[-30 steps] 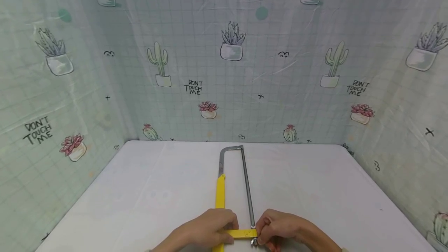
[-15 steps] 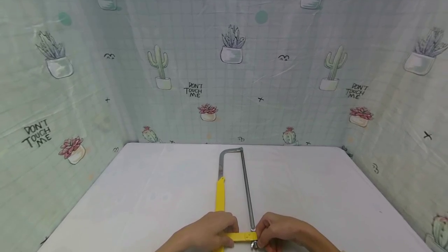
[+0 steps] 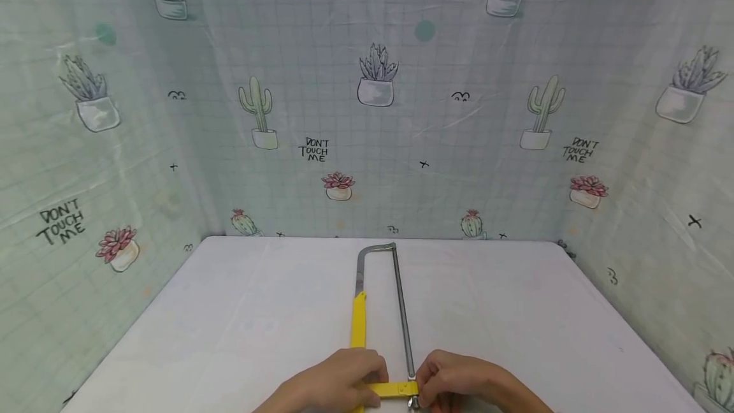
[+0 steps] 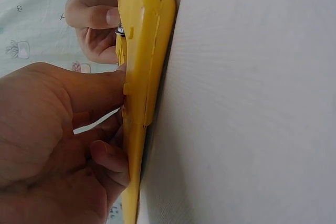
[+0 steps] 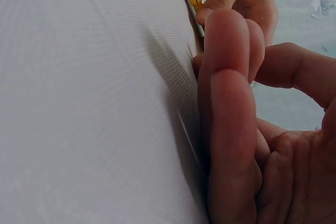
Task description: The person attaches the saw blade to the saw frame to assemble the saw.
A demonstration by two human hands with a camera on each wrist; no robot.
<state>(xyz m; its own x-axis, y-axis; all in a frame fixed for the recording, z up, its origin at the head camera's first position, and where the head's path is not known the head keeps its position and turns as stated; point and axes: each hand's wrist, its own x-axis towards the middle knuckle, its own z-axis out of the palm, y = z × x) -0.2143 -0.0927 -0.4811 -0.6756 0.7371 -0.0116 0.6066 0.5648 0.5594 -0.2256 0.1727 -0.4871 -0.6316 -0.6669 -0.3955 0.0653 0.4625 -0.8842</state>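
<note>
A hacksaw with a yellow handle and a grey metal bow lies flat on the white table in the head view. Its blade runs along the right side. My left hand grips the yellow handle where the crosspiece branches off; the left wrist view shows thumb and fingers against the yellow handle. With curled thumb and fingers, my right hand pinches at the small metal wing nut by the crosspiece's right end. The fingers partly hide that contact, and the right wrist view does not show it.
The white table extends around the hacksaw to both sides and behind it. A pale green curtain printed with cacti stands along the back and both sides of the table.
Both hands stay at the same places on the hacksaw, with only slight finger movement on the right. The head view has tipped slightly, so the scene sits a little lower.
</note>
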